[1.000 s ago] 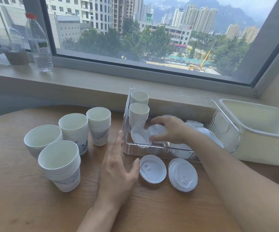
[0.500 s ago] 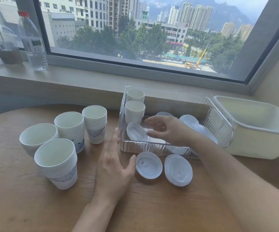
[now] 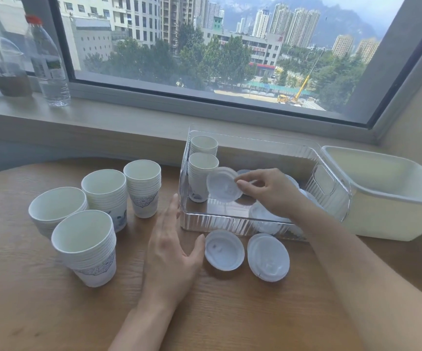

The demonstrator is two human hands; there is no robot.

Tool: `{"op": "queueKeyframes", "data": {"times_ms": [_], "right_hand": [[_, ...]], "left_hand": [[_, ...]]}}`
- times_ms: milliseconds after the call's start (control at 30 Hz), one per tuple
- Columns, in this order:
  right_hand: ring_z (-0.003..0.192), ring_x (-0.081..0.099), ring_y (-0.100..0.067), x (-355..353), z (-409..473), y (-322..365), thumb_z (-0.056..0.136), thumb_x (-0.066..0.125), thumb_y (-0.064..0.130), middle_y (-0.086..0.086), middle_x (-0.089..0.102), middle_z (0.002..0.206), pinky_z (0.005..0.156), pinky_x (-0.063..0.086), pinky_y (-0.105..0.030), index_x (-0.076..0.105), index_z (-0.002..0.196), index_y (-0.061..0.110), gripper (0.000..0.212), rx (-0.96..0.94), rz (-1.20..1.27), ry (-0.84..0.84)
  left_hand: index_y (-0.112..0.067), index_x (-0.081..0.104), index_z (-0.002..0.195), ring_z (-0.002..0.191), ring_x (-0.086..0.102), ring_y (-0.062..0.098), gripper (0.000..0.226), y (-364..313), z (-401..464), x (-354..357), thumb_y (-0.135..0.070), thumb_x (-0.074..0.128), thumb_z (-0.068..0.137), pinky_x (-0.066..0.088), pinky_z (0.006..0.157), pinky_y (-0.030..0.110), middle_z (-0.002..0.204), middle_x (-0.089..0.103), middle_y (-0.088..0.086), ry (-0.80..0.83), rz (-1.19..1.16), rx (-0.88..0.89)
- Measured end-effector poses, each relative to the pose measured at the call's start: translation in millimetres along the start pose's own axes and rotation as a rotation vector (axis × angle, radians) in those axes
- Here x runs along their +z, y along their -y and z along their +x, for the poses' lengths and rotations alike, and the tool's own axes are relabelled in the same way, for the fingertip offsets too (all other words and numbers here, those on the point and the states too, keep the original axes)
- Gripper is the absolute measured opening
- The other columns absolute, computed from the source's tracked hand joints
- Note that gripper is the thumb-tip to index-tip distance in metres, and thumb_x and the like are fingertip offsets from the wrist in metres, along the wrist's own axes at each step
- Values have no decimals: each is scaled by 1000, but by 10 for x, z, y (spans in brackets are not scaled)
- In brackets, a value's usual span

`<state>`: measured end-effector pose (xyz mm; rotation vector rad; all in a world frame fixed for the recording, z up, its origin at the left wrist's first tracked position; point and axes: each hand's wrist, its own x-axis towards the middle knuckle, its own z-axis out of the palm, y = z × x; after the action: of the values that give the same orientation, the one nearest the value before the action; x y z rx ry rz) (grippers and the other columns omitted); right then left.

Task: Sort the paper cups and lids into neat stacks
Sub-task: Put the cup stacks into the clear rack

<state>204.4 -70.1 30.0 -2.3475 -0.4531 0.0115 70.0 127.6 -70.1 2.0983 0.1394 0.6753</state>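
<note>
My right hand (image 3: 270,191) pinches a white plastic lid (image 3: 222,184) by its edge and holds it tilted above the floor of the clear plastic bin (image 3: 232,221). Two cup stacks (image 3: 203,171) stand in the bin's left end, and more lids (image 3: 263,214) lie under my right wrist. My left hand (image 3: 172,247) rests flat on the table, fingertips against the bin's front left corner. Two lids (image 3: 224,250) (image 3: 268,257) lie on the table in front of the bin. Several stacks of white paper cups (image 3: 86,247) (image 3: 142,188) stand to the left.
A cream tub (image 3: 392,201) sits right of the clear bin. On the windowsill at the far left stand a water bottle (image 3: 49,64) and a clear drink cup with a domed lid (image 3: 7,69). The round wooden table (image 3: 27,312) extends toward me.
My right hand has lifted one lid up out of the pile in the bin and now holds it tilted in the air. My left hand has stayed by the bin's corner.
</note>
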Motion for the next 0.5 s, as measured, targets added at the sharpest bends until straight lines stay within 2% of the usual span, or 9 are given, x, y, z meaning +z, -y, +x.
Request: {"op": "queueKeyframes", "data": {"times_ms": [67, 133, 267, 367, 500], "right_hand": [[87, 68, 0, -223, -82, -72, 99, 68, 36, 18, 75, 98, 81, 52, -20, 78, 112, 27, 19, 23, -131, -138], [98, 67, -9, -410, -176, -156, 99, 67, 39, 8, 74, 114, 90, 52, -30, 76, 119, 25, 26, 88, -243, -229], [130, 54, -25, -559, -405, -214, 96, 69, 38, -4, 58, 143, 112, 43, -42, 64, 138, 20, 46, 174, -448, -222], [135, 48, -25, -459, -551, -22, 94, 72, 36, -2, 57, 143, 115, 38, -41, 64, 136, 22, 46, 50, -433, -269], [123, 55, -12, -84, -634, 427, 92, 75, 34, 6, 61, 131, 107, 45, -35, 68, 129, 24, 39, -149, -181, -225]], "left_hand": [[-19, 30, 164, 143, 48, 13, 96, -1, -2, 1, -25, 84, 85, 44, 117, 45, 156, 50, -1, 1, 1, -6], [-18, 30, 164, 142, 48, 13, 96, -10, -6, -1, -25, 84, 85, 44, 117, 44, 155, 51, 1, 1, 5, -10], [-16, 32, 163, 140, 50, 14, 94, -63, -4, -23, -24, 84, 86, 45, 116, 43, 153, 53, 3, 11, 10, -9], [-13, 37, 161, 140, 51, 17, 87, -159, -66, -85, -20, 82, 87, 45, 115, 46, 153, 52, 2, 4, -16, -9], [-14, 48, 153, 130, 56, 15, 69, -311, -180, -282, -13, 78, 90, 50, 107, 44, 142, 58, -2, -92, -60, 73]]}}
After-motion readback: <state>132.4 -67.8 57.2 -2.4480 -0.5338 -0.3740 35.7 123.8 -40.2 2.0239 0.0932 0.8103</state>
